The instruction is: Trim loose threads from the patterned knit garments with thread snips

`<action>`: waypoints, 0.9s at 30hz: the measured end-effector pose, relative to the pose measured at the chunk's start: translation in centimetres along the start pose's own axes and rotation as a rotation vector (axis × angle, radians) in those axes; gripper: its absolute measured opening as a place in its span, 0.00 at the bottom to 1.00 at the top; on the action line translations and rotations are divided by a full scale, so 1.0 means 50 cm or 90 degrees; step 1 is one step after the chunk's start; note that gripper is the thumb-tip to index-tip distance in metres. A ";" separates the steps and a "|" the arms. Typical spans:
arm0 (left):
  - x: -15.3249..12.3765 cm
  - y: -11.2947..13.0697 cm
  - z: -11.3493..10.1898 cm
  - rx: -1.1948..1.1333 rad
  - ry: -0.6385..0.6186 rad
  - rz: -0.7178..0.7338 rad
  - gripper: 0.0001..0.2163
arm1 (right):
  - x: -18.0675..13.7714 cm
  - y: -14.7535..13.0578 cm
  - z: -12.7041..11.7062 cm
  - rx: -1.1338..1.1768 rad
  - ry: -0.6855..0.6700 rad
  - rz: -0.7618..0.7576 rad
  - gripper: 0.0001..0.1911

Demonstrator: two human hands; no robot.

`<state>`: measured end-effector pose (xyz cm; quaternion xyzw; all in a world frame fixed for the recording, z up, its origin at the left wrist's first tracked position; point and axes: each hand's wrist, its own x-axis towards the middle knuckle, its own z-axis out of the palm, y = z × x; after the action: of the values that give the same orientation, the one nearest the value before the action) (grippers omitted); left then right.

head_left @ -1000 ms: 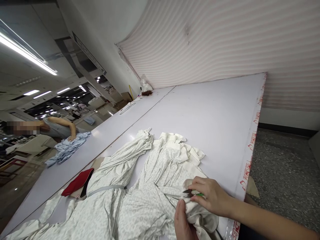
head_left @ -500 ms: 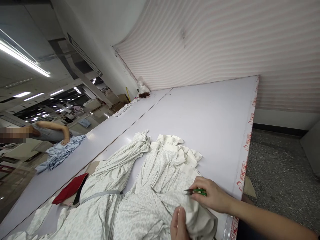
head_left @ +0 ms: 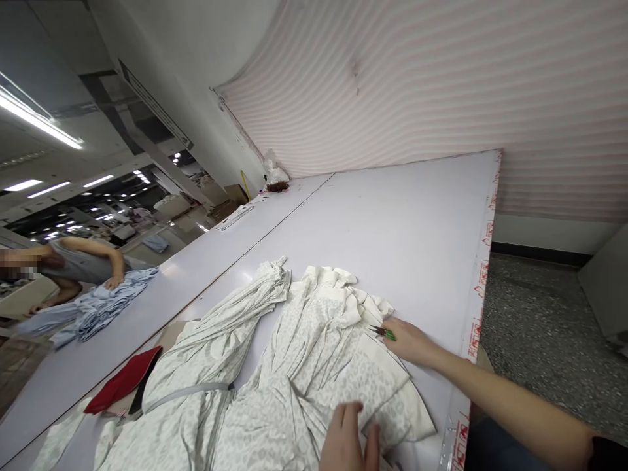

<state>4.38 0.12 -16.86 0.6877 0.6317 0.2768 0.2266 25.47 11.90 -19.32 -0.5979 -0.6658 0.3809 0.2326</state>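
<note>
A rumpled white patterned garment [head_left: 275, 366] lies spread over the near part of a long white table [head_left: 392, 235]. My right hand [head_left: 409, 341] rests at the garment's right edge, closed around small green-handled thread snips [head_left: 383, 332] whose blades point left. My left hand [head_left: 348, 441] lies flat with fingers stretched out on the cloth at the bottom of the view, pressing a folded part down.
A red flat object [head_left: 120, 387] lies left of the garment. Farther left another person leans over a pile of light blue cloth [head_left: 93, 307]. The table's right edge [head_left: 483, 275] drops to a grey floor. A striped wall stands behind.
My right hand with the snips has moved away from the left hand, up along the garment's right edge. My left hand has let go of its pinch and flattened on the cloth.
</note>
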 end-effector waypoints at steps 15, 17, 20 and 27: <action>0.074 0.035 0.048 -0.122 0.147 -0.064 0.08 | -0.092 -0.033 0.008 0.160 0.120 -0.198 0.12; 0.031 0.040 0.064 -0.038 0.301 0.067 0.09 | -0.102 -0.036 0.015 0.159 0.144 -0.277 0.15; -0.009 0.048 0.097 0.052 0.475 0.138 0.12 | -0.114 -0.042 0.017 0.127 0.098 -0.311 0.17; -0.029 0.042 0.107 -0.083 0.390 0.058 0.13 | -0.156 -0.054 -0.014 0.040 0.016 -0.207 0.14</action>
<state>9.44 -1.32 -19.58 0.5842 0.6199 0.5208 0.0569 25.71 4.47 -15.65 -0.4794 -0.7386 0.3511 0.3184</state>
